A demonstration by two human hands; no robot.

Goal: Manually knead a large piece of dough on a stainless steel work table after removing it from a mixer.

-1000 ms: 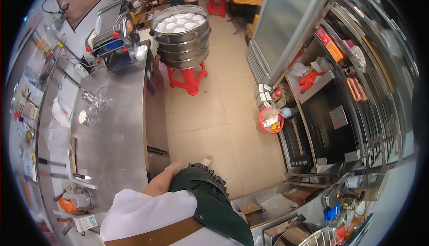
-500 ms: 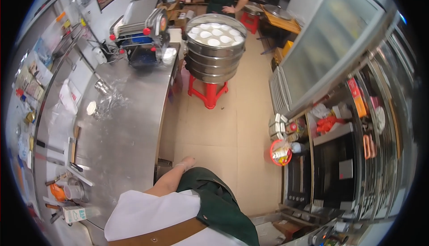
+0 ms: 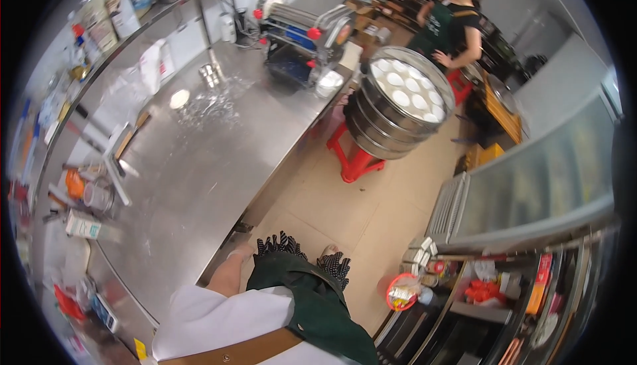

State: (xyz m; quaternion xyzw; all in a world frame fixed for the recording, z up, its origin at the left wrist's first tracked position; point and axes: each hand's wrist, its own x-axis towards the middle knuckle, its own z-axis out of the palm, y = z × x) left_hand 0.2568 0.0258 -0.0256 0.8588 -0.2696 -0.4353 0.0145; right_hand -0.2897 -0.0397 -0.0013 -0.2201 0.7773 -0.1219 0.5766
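Note:
My left hand (image 3: 241, 252) hangs low beside the front edge of the steel worktable (image 3: 199, 212), below my white sleeve; its fingers are blurred and I cannot make out whether they hold anything. My right hand is out of view. On the worktable are a roller machine (image 3: 305, 26), a white round piece (image 3: 179, 98), scattered white powder and a steel cylinder (image 3: 210, 74). Beyond it a stack of steel steamer trays (image 3: 388, 133), topped with several white rounds (image 3: 411, 85), stands on a red stool (image 3: 355, 171).
A co-worker (image 3: 444, 33) in a green apron stands behind the steamers, hand on hip. A glass-door cabinet (image 3: 524, 192), shelving with an oven, and a red bucket (image 3: 398, 293) line the right. Tiled floor (image 3: 338, 219) lies between. Knives and containers (image 3: 98, 196) sit along the left wall.
The view has swung to the left, so the steamers, co-worker and cabinet appear further right and more of the worktable shows. My left hand stays low by the table edge.

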